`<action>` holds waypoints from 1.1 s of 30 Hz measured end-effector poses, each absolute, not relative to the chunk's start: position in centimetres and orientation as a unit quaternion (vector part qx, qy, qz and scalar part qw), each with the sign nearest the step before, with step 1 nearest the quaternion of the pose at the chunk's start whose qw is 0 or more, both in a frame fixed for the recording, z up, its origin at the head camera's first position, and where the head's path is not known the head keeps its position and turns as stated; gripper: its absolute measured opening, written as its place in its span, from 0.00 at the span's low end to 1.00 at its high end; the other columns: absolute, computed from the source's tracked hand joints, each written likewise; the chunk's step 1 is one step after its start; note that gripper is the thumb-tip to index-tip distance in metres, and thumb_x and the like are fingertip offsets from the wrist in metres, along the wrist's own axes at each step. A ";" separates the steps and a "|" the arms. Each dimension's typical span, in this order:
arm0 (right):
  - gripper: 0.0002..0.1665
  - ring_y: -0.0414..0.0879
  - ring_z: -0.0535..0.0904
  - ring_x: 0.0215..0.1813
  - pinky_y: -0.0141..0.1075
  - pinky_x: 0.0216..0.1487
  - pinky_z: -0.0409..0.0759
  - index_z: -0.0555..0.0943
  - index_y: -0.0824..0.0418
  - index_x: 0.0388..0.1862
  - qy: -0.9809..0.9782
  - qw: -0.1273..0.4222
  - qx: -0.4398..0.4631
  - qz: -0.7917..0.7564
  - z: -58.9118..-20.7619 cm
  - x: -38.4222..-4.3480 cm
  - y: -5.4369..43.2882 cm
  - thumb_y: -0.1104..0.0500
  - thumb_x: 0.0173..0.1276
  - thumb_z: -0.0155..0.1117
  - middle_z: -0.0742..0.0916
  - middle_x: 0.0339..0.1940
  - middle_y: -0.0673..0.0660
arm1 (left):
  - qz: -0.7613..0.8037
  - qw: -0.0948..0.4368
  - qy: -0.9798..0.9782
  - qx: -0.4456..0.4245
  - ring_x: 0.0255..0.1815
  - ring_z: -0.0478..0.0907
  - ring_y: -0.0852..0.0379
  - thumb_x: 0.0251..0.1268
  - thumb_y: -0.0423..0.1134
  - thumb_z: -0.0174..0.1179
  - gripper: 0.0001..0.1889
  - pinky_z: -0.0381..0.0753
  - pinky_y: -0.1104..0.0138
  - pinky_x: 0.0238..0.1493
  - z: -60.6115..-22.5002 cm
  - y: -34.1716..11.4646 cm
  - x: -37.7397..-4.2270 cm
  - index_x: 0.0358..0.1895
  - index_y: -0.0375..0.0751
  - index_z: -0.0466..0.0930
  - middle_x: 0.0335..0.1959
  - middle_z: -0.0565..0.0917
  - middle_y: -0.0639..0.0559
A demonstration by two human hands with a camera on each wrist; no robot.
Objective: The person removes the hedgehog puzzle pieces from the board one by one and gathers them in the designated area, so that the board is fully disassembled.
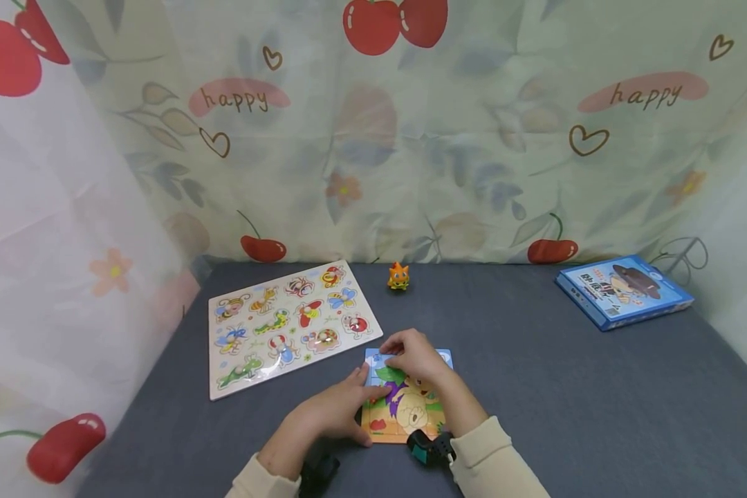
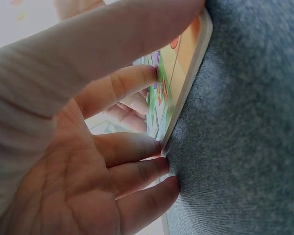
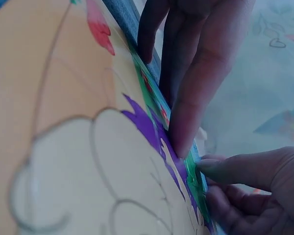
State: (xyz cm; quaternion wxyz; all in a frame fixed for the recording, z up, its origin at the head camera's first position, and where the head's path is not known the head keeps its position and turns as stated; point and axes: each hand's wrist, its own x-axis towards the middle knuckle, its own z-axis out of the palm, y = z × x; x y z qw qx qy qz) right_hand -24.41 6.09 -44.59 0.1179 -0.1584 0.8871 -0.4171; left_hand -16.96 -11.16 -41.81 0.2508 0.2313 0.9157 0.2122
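Observation:
A jigsaw puzzle (image 1: 412, 413) with a cartoon animal, purple and green leaves and a blue top lies flat at the table's near middle. My left hand (image 1: 339, 407) lies along its left side. In the left wrist view its thumb and lower fingertips are at the tray edge (image 2: 196, 63), and its index fingertip presses the picture. My right hand (image 1: 418, 356) bends over the puzzle's upper left. Its curled thumb and fingers (image 3: 225, 169) pinch at a green puzzle piece (image 3: 192, 182) near the edge. Most of that piece is hidden by the hand.
A white peg board (image 1: 295, 325) with insect pieces lies left of the puzzle. An orange toy figure (image 1: 398, 277) stands behind it. At the back right rests a blue box (image 1: 625, 290). Patterned cloth (image 1: 448, 173) hangs behind the dark table (image 1: 535, 401).

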 end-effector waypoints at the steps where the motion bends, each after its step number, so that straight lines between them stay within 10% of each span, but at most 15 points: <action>1: 0.07 0.41 0.75 0.31 0.31 0.34 0.74 0.85 0.63 0.35 0.890 0.116 -0.156 -0.413 -44.6 -24.4 6.1 0.68 0.57 0.65 0.84 0.29 0.52 | 0.212 0.252 0.916 0.230 0.75 0.45 0.40 0.44 0.45 0.73 0.40 0.59 0.47 0.68 -41.8 -11.2 -17.0 0.66 0.53 0.68 0.74 0.48 0.35; 33: 0.05 0.40 0.77 0.27 0.31 0.31 0.78 0.81 0.67 0.36 0.829 0.180 -0.137 -0.511 -45.0 -24.9 7.1 0.65 0.63 0.62 0.83 0.25 0.54 | 0.210 0.252 0.916 0.230 0.75 0.45 0.40 0.44 0.44 0.73 0.40 0.58 0.46 0.69 -41.9 -11.0 -16.9 0.66 0.52 0.68 0.74 0.47 0.34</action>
